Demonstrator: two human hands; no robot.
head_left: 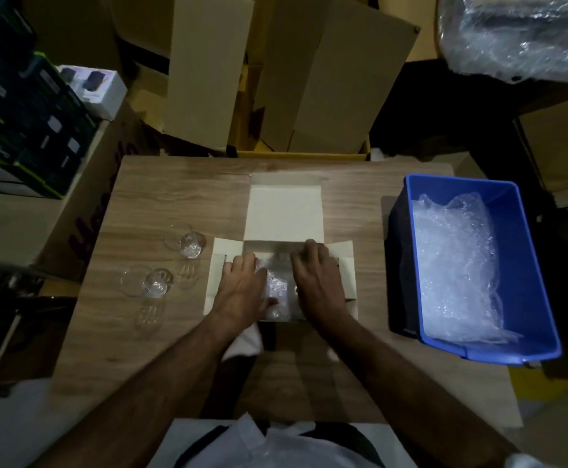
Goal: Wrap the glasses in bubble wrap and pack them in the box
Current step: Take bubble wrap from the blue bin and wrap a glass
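A dim storeroom stacked with cardboard surrounds a wood-grain worktop (pixel 174 184). At its middle, the left hand (pixel 242 288) and right hand (pixel 316 282) lie palm-down inside the open white box (pixel 284 211), fingers spread flat and pressing a bubble-wrapped bundle (pixel 277 292) between them; neither pinches it. The bundle looks soft outside and, by my reckoning, brittle within, so it wants cradling along its sides, not squeezing. Just left of the box two bare glasses (pixel 193 244) (pixel 156 282) lie on the worktop: light, slippery, fragile, best taken round the body. To the right a blue bin (pixel 519 265) holds loose bubble wrap (pixel 454 265). The box's side flaps stand out near the glasses and could catch a reaching wrist.
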